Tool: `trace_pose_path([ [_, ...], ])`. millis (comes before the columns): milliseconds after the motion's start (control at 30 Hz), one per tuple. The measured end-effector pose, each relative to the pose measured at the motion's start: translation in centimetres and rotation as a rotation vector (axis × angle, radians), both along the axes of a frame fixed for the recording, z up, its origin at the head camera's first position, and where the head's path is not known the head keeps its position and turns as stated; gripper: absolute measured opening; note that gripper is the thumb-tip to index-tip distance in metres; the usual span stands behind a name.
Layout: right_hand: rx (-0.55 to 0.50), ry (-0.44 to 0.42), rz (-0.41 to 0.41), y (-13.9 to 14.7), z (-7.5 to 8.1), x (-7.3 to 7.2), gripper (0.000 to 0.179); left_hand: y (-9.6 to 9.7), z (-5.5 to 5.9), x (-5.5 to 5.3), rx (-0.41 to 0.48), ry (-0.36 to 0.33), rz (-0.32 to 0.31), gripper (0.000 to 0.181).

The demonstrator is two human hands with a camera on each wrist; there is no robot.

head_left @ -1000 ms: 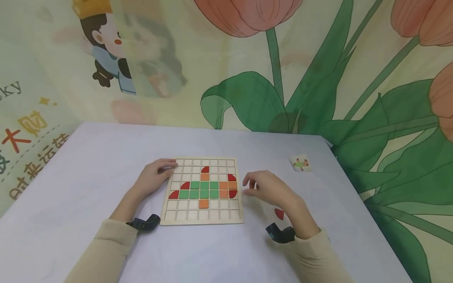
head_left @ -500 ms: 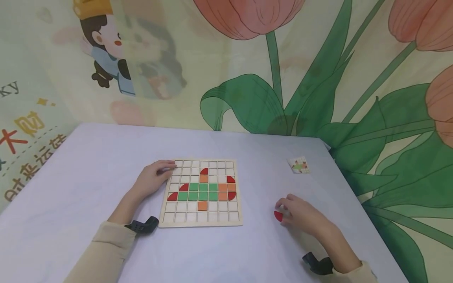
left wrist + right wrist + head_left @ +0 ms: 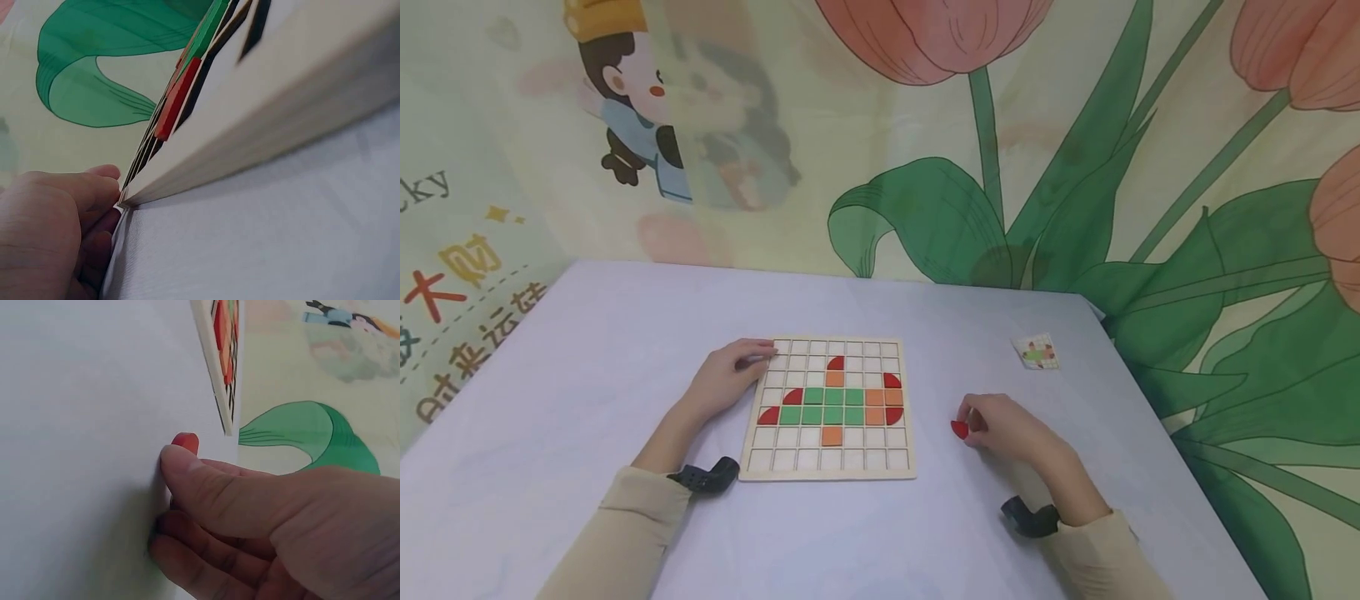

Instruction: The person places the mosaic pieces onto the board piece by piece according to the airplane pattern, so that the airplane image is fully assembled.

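Note:
A red quarter-circle piece (image 3: 959, 429) is pinched between the thumb and fingers of my right hand (image 3: 1003, 425), to the right of the board. In the right wrist view the tip of this red piece (image 3: 186, 442) sticks out past the thumb. My left hand (image 3: 724, 375) rests at the upper left edge of the wooden grid board (image 3: 827, 477), its fingertips touching the rim. On the board, green squares (image 3: 832, 397), orange squares (image 3: 832, 436) and red quarter-circles (image 3: 893, 415) form a pattern. The left wrist view shows the left fingers (image 3: 94, 190) at the board's corner.
A small card (image 3: 1037, 352) printed with a coloured grid pattern lies at the back right of the table. White cloth (image 3: 700, 550) covers the tabletop. Behind its far edge hangs a backdrop (image 3: 925, 208) with tulips and a cartoon figure.
My right hand moved right and down from beside the board, picked up the red quarter-circle from the table, and has come back leftward with it. The left hand stays at the board.

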State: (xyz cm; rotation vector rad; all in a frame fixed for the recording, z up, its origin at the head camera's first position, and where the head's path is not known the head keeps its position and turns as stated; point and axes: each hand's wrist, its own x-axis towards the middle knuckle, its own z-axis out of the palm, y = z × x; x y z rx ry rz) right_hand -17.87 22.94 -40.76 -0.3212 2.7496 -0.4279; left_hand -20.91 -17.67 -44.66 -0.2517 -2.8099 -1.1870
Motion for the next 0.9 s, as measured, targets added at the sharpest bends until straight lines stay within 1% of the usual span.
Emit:
trace_pose_path([
  [200, -0.064, -0.136, -0.038, -0.6, -0.1, -2.9, 0.025, 0.2, 0.2, 0.0, 0.005, -0.013, -0.009, 0.030],
  [367, -0.084, -0.211, -0.077, -0.9, 0.2, -4.3, 0.024, 0.2, 0.3, 0.0, 0.004, -0.001, -0.012, 0.030],
  [500, -0.088, -0.234, -0.116, -1.4, 0.6, -4.7, 0.023, 0.1, 0.3, -0.1, 0.005, 0.012, -0.015, 0.030],
  [667, -0.078, -0.235, -0.148, -2.0, 1.0, -4.6, 0.023, 0.1, 0.2, -0.1, 0.006, -0.007, -0.009, 0.030],
  [800, -0.070, -0.219, -0.154, -2.1, 0.8, -4.6, 0.024, 0.1, 0.1, 0.0, 0.006, -0.013, -0.005, 0.030],
  [900, -0.089, -0.207, -0.158, -2.1, 0.5, -4.6, 0.025, 0.0, 0.2, 0.0, 0.005, -0.006, 0.002, 0.030],
])
